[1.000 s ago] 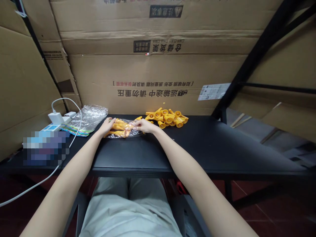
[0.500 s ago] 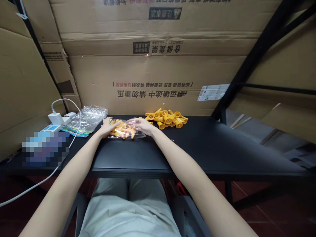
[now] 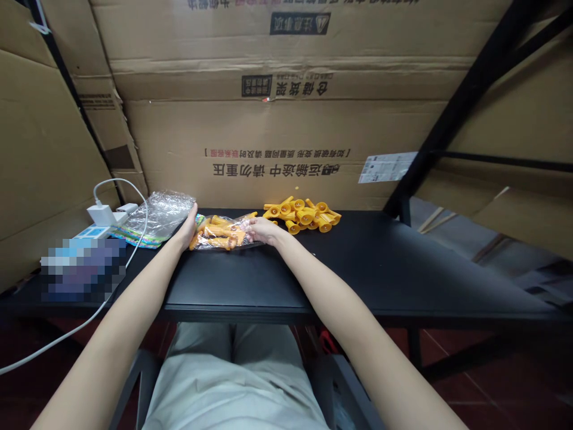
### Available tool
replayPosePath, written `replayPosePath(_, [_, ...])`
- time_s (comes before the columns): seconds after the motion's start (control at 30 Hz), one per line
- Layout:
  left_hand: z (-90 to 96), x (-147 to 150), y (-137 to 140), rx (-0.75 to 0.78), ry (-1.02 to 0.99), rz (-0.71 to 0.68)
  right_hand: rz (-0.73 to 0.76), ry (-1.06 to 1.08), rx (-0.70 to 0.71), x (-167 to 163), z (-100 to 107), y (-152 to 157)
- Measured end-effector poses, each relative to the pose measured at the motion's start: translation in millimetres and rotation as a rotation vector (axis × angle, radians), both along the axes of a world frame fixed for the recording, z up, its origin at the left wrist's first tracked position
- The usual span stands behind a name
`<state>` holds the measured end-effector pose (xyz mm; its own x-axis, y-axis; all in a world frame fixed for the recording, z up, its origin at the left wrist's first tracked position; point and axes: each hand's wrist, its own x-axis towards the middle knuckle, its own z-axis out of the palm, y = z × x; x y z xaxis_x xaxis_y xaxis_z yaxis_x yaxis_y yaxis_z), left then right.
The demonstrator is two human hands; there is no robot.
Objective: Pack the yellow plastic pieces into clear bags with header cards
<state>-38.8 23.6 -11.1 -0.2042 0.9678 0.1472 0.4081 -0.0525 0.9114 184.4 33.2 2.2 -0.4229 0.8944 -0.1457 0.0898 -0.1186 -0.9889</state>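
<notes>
A clear plastic bag (image 3: 219, 234) holding several orange-yellow flared plastic pieces lies on the black table. Its left end meets my left hand (image 3: 190, 226), which is turned on edge with the fingers stretched out flat. On the other side, my right hand (image 3: 264, 230) is closed on the bag's right end, its fingertips partly hidden by the shiny film. Behind and to the right of that hand sits a loose pile of yellow horn-shaped plastic pieces (image 3: 306, 216), their cup-like ends mostly facing me.
Left of the bag lies a stack of clear plastic bags (image 3: 166, 209) over something colourful. A white charger (image 3: 100, 215) with a trailing white cable (image 3: 145, 224) stands beside a blurred-out item (image 3: 83, 269). Cardboard (image 3: 277, 131) walls the table (image 3: 358, 275) at the back.
My left hand has gone from lying spread over the bag to standing on edge at its left end. The pieces inside have shifted; the right hand stays at the bag's right end.
</notes>
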Motion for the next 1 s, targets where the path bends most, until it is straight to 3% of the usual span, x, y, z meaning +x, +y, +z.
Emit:
replayPosePath(0.13, [4.4,-1,1,-0.016,-0.189,-0.06,0.02,0.112,-0.009,-4,-2,0])
replayPosePath(0.27, [3.3,-2,1,-0.045,-0.117,-0.059,0.148,0.125,-0.011,-3,-3,-2])
replayPosePath(0.43, [-0.2,-4,4,-0.066,-0.088,-0.035,0.154,0.048,0.065,-2,-8,-2])
replayPosePath(0.6, [0.7,-1,1,-0.03,-0.178,-0.049,0.215,0.109,0.078,-4,-8,-2])
replayPosePath(0.8, [-1.2,-2,0,-0.095,-0.351,-0.089,0.241,0.204,0.01,-3,-4,-5])
replayPosePath(1.0, [-11.1,-7,8,-0.011,-0.303,-0.051,0.234,0.034,0.182,-3,-9,-2])
